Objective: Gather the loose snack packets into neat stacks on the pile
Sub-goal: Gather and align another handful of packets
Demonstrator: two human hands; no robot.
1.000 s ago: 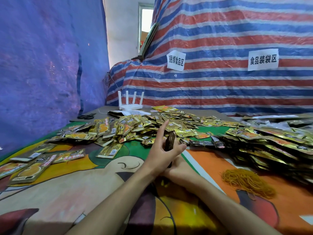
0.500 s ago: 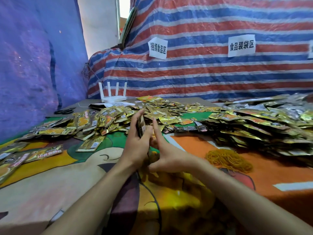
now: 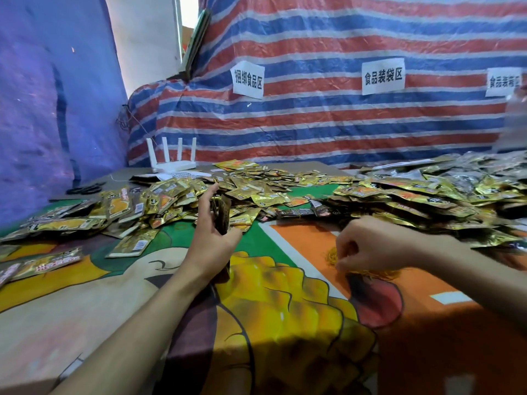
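Orange, yellow and green cartoon-printed cloth (image 3: 285, 323) fills the lower half of the frame, bare between the two forearms that enter from the bottom corners. At centre the left hand (image 3: 212, 238) grips a stack of brown-and-gold foil snack packets (image 3: 223, 213) stood on edge, with fingers straight up its left face and the thumb pressed against the right side. The stack's long axis runs up and down, thin edges towards the camera. Its lower end is hidden behind the palm and wrist, so whether it rests on the cloth cannot be told.

Right of centre, well apart, the right hand (image 3: 370, 243) curls knuckles-up over a heap of thin yellow rubber bands (image 3: 370, 273), thumb and fingertips pinching into the strands. The hand covers most of the heap. A strip of bare cloth lies open between the hands.

Beyond them, loose gold foil packets (image 3: 171, 201) sprawl across the left and middle, and a deeper pile of gold packets (image 3: 427, 201) reaches the right edge, its far part blurred. Further back at left sit black scissors (image 3: 85, 190) and a white four-antenna router (image 3: 171, 161). Behind hangs a red, blue and white striped tarpaulin (image 3: 313, 124) bearing white paper labels (image 3: 383, 76); the rightmost is cut off and smeared.
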